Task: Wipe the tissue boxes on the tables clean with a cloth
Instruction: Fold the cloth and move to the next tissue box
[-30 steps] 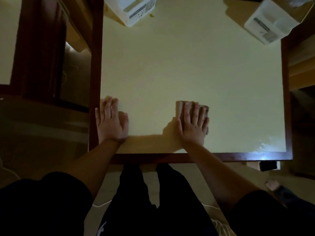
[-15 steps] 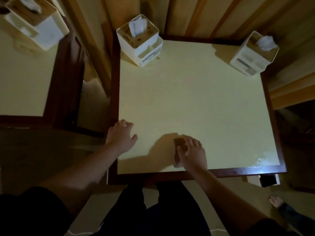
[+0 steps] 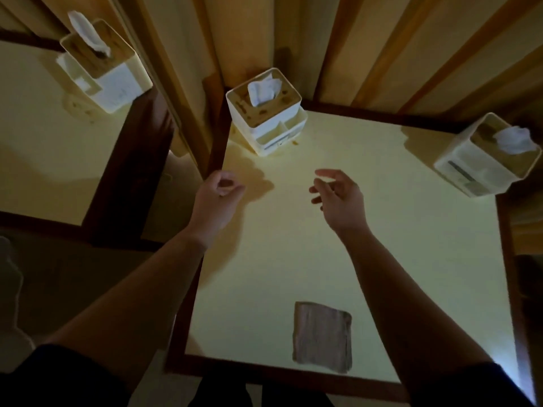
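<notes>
Both hands empty: left hand [image 3: 219, 198] loosely curled, right hand [image 3: 338, 198] open, nearing tissue box [image 3: 264, 113]; steady its sides before lifting, cloth [image 3: 322, 336] waits.

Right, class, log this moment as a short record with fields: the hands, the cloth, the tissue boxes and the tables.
left hand: raised over the table, fingers loosely curled, holding nothing
right hand: raised, fingers relaxed, holding nothing
cloth: folded, flat near the front edge of the near table, untouched
tissue boxes on near table: centre box at the far left corner; right box at the far right corner
left table: one more tissue box
tissues: one sticks up from each box
</notes>
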Tool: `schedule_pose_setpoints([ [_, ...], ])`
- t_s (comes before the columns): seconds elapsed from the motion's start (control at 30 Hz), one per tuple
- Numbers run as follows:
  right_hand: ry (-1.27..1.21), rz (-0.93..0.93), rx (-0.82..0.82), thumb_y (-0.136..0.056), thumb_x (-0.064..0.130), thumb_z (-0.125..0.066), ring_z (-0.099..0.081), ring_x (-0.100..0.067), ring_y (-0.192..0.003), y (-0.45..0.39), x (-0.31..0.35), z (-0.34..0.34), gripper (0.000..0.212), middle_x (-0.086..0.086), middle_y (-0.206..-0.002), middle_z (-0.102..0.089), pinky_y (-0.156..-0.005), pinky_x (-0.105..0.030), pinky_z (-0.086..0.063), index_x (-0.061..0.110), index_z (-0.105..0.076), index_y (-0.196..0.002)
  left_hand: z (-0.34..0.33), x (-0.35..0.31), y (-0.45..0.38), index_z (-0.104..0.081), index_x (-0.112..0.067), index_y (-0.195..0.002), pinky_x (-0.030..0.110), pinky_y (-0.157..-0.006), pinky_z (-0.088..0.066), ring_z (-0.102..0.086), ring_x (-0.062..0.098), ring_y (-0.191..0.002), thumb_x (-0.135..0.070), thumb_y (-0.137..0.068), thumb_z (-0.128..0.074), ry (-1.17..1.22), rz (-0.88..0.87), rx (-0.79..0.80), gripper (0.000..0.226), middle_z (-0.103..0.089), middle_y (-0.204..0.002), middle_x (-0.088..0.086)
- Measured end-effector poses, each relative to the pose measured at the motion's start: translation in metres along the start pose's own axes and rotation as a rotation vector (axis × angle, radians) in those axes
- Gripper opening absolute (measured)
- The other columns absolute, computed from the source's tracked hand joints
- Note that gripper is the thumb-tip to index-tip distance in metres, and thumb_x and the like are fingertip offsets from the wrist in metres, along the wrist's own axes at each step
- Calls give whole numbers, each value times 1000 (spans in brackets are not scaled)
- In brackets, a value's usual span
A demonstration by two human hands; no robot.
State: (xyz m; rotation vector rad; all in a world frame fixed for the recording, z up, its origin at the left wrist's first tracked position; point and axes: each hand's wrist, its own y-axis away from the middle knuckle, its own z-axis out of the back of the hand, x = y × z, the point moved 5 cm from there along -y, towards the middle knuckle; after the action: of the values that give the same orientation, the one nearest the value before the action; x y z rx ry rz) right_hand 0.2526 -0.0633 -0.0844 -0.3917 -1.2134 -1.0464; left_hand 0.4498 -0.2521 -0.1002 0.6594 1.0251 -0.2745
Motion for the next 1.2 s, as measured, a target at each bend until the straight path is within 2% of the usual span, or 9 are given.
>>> schedule_pose_setpoints([
  [0.17, 163, 113, 25, -92, 34, -73, -74, -11, -75, -85, 28, -6, 32, 4, -91, -77, -79, -36, -62, 26, -71, -123, -6, -18, -68, -60, -29, -126, 38, -90, -60, -66, 12, -107, -35, -78, -91, 26, 9, -124, 58, -64, -121, -9],
  [0.3, 328, 176, 112, -89, 38, -80, -71, -9, -90, -145, 50, -18, 51, 13, -107, -72, -78, -21, -54, 26, -64, -135, -4, -36, -110, -53, -23, -143, 31, -87, -58, -61, 8, -105, -42, -68, -96, -38, -25, -190, 89, -58, -127, -8],
  [0.47, 433, 251, 298, -78, 32, -90, -60, -13, -127, -205, 63, -43, 91, 6, -145, -63, -101, -24, -45, 21, -45, -156, 2, -48, -152, -41, -22, -155, 16, -80, -45, -54, 5, -111, -46, -57, -99, -146, -54, -167, 116, -52, -146, -5],
  [0.6, 519, 252, 467, -70, 25, -98, -44, -14, -147, -248, 75, -49, 118, 5, -163, -44, -119, -37, -41, 26, -28, -165, 2, -45, -174, -36, -30, -157, 37, -101, -54, -52, 13, -132, -65, -38, -100, -183, -51, -69, 140, -46, -157, -5],
  [0.7, 596, 271, 594, -70, 17, -98, -40, -14, -150, -266, 88, -55, 125, 3, -168, -36, -113, -25, -38, 23, -21, -168, 0, -36, -183, -38, -33, -155, 42, -102, -54, -53, 13, -133, -65, -36, -102, -169, -73, -42, 138, -50, -154, -7],
  [0.87, 623, 276, 688, -71, 15, -98, -52, -10, -135, -270, 96, -69, 116, 5, -156, -52, -102, -23, -46, 26, -31, -165, -13, -43, -177, -36, -30, -157, 28, -103, -44, -46, 11, -133, -51, -52, -100, -177, -165, -46, 125, -46, -156, -6],
  [1.07, 587, 256, 694, -71, 14, -98, -54, -7, -121, -273, 86, -69, 119, 5, -150, -55, -72, -1, -42, 28, -27, -166, -15, -51, -179, -47, -29, -144, 0, -91, -39, -49, -24, -111, -32, -58, -101, -192, -259, -39, 101, -55, -125, -26],
  [1.13, 604, 248, 721, -70, 15, -98, -52, -8, -121, -271, 85, -70, 125, 5, -148, -55, -82, -8, -43, 30, -22, -168, -11, -51, -176, -45, -27, -147, 3, -93, -40, -50, -19, -115, -32, -59, -101, -228, -277, -35, 104, -53, -127, -26],
  [1.2, 632, 238, 735, -68, 17, -99, -49, -9, -124, -267, 85, -71, 129, 7, -145, -53, -94, -24, -44, 33, -19, -168, -9, -52, -173, -44, -28, -149, 21, -103, -44, -51, 1, -127, -39, -58, -100, -270, -286, -23, 107, -55, -136, -18],
])
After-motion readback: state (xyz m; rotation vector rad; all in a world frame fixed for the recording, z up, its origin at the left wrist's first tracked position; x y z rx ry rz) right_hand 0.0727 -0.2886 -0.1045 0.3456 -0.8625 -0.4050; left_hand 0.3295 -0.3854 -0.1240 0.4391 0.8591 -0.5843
